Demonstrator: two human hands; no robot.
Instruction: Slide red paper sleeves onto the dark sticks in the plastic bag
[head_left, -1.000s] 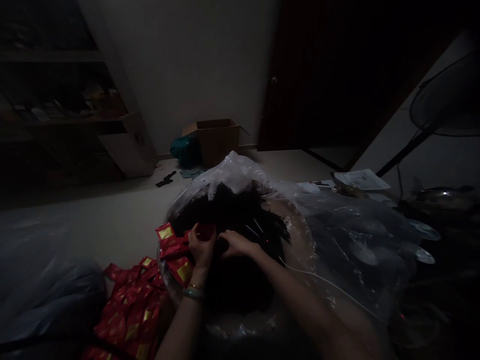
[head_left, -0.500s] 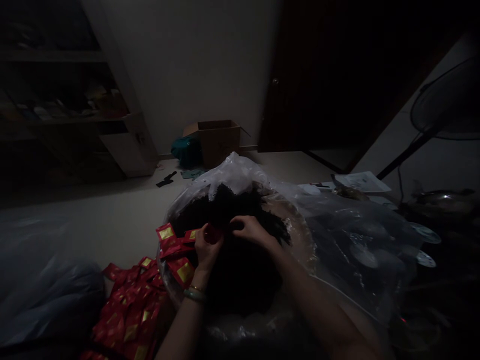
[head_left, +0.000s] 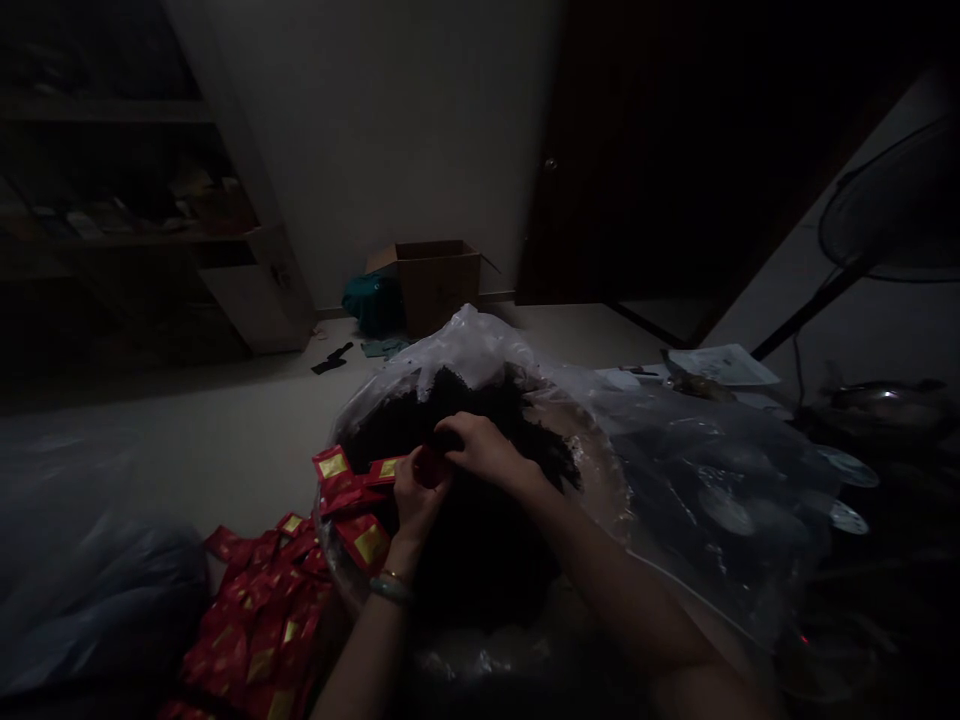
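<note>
A wide, round container lined with crinkled clear plastic sheeting (head_left: 480, 340) takes up the middle of the view, the sheeting spreading over its rim and away to the right. Inside it lies a broad heap of black, shredded-looking loose material (head_left: 487, 560), its edge ragged against a paler bare patch of the lining on the right. Beyond the container, by the wall, stands an open brown cardboard box (head_left: 439, 285) with a teal bundle (head_left: 371, 300) just beside it on the left. On the left of the container, lower down, is a large pile of small red packets with gold labels (head_left: 262, 620); a few more red packets with gold labels (head_left: 365, 540) lie on the container's left edge, next to the black heap. Over the heap, the left hand (head_left: 416, 495), with a pale green bangle (head_left: 391, 588) at its wrist, has its fingers curled around a small dark red packet (head_left: 430, 467), clamped on it. The right hand (head_left: 480, 447) is bent over the top of that packet, fingertips close to its upper edge; whether they are pressed together or hold anything is too dark to tell.
</note>
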